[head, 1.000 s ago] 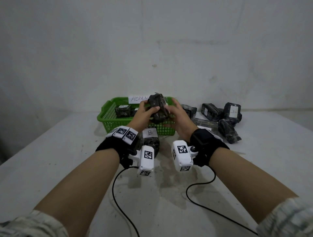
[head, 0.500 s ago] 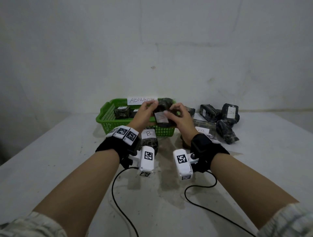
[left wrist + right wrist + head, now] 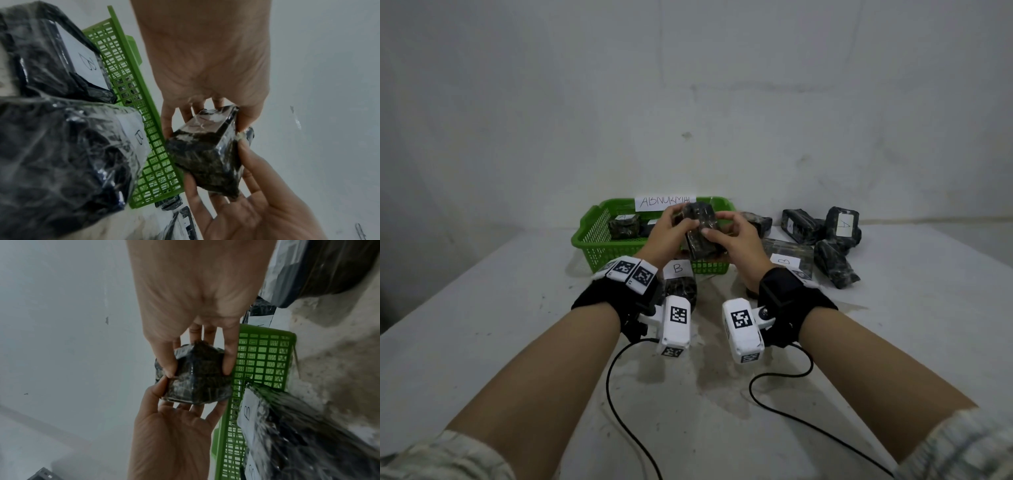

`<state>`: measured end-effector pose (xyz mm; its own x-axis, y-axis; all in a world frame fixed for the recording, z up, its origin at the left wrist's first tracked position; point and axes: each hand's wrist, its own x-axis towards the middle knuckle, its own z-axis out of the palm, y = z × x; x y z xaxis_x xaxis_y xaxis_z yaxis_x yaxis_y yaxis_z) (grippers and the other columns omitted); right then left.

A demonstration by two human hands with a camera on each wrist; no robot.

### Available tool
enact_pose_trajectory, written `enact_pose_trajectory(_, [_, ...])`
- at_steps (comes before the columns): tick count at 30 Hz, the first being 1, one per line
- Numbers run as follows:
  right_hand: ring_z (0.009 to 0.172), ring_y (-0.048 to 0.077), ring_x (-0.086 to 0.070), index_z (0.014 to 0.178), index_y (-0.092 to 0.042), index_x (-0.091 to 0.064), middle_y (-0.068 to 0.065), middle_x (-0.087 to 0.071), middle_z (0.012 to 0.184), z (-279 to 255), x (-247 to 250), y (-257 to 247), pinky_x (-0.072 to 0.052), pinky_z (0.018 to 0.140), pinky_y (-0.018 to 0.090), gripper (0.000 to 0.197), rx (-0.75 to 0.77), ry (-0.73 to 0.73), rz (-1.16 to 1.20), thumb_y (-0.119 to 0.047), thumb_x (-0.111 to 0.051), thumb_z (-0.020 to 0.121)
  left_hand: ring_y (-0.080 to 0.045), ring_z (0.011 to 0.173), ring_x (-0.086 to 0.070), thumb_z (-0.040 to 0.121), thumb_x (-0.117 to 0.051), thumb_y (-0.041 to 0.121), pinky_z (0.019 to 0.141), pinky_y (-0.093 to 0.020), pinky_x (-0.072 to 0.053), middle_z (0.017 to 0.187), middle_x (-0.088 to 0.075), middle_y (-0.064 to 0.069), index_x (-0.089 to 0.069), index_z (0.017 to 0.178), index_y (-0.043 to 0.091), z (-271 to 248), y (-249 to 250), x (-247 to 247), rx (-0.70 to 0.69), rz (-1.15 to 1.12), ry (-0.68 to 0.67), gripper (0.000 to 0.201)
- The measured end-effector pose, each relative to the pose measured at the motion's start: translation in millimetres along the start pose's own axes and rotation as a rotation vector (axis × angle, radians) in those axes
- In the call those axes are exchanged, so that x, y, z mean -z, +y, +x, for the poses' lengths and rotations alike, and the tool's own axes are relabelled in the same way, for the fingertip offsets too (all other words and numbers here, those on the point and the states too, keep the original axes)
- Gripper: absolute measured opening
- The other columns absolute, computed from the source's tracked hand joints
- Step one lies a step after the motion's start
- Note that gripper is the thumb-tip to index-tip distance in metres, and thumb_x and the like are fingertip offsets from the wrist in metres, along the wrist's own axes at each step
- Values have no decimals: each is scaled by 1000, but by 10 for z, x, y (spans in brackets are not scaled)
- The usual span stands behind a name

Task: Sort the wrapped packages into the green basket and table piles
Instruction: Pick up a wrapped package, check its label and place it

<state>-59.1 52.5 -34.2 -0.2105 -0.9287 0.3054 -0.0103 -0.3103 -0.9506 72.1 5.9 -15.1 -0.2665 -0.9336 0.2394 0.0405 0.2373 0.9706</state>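
Both hands hold one dark plastic-wrapped package (image 3: 700, 230) up above the front wall of the green basket (image 3: 599, 240). My left hand (image 3: 671, 226) grips its left side with thumb and fingers. My right hand (image 3: 729, 233) grips the right side. In the left wrist view the package (image 3: 207, 152) sits between both sets of fingertips, and the right wrist view shows the same package (image 3: 197, 374). No label shows on its visible faces. The basket carries a paper sign (image 3: 665, 202) and holds a labelled package (image 3: 624, 224).
A package marked B (image 3: 678, 281) lies on the table in front of the basket, under my left wrist. Another B package (image 3: 787, 257) lies flat to the right. A pile of dark packages, one marked A (image 3: 842, 224), sits at the back right. Two cables (image 3: 784, 411) trail toward me.
The package has been turned in my hands: its white label faced me half a second ago and is now out of sight. Both hands stay over the basket's front wall.
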Motion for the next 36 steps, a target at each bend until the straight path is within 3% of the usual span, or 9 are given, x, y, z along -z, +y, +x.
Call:
enact_pose_trajectory(4, [109,25,-63,133,-20,-48,11,-59,124,40,-8,102,-49,97,50,66,-105,-91,-51,-30,-78,74,-17,91,-57,92,-51,3,76,-30,-52,99,-58,-1,-48,127,11,-8,37,7,-9,1,-17,36])
enact_pose_trajectory(9, [107,22,-66,143,-21,-39,5,-66,120,70,-6,105,-50,97,47,92,-210,-152,26,-35,-83,63,-24,98,-56,90,-50,2,78,-37,-50,101,-60,-6,-53,116,16,-19,19,41,9,-94,-32,29])
enact_pose_trajectory(12, [102,21,-68,140,-16,-44,5,-68,117,65,9,80,-54,91,42,75,-184,-141,-2,-25,-79,74,-26,101,-58,92,-52,8,87,-44,-50,105,-63,-8,-55,119,15,-37,-10,78,32,-121,-62,28])
enact_pose_trajectory(15, [103,24,-67,137,-16,-45,8,-66,118,58,15,78,-53,93,48,69,-176,-96,30,-20,-77,76,-24,101,-59,94,-53,21,75,-39,-54,119,-58,-9,-48,129,17,-79,-32,99,98,-105,-127,36])
enact_pose_trajectory(21, [109,29,-63,140,-33,-38,7,-63,117,-9,25,66,-50,93,52,65,-186,-179,172,-13,-67,86,-28,100,-58,95,-50,23,73,-40,-53,123,-54,-13,-41,135,16,-81,-50,109,148,-91,-128,41])
enact_pose_trajectory(24, [110,31,-61,133,-47,-44,3,-65,114,-29,54,29,-50,89,52,59,-169,-279,260,-10,-61,90,-30,111,-58,96,-42,46,68,-37,-55,128,-54,-11,-40,135,18,-77,-27,142,198,-138,-141,48])
enact_pose_trajectory(27, [104,30,-63,130,-39,-52,6,-66,112,-31,43,-22,-57,75,40,49,-154,-268,225,-10,-59,91,-28,104,-62,92,-33,60,61,-30,-54,119,-60,-9,-49,130,21,-100,-5,162,251,-120,-203,57])
enact_pose_trajectory(32, [98,27,-64,117,-11,-59,9,-64,106,8,-17,-57,-59,60,36,25,-126,-108,251,-10,-57,92,-20,93,-62,94,-46,43,56,-22,-53,116,-59,-3,-47,130,22,-148,4,180,230,-36,-318,43])
enact_pose_trajectory(36, [95,27,-65,113,-8,-60,14,-64,110,41,-54,-68,-60,61,37,21,-90,-86,224,-10,-57,93,-23,91,-62,91,-58,26,52,-21,-52,112,-62,-10,-49,129,19,-102,-14,133,186,14,-262,40])
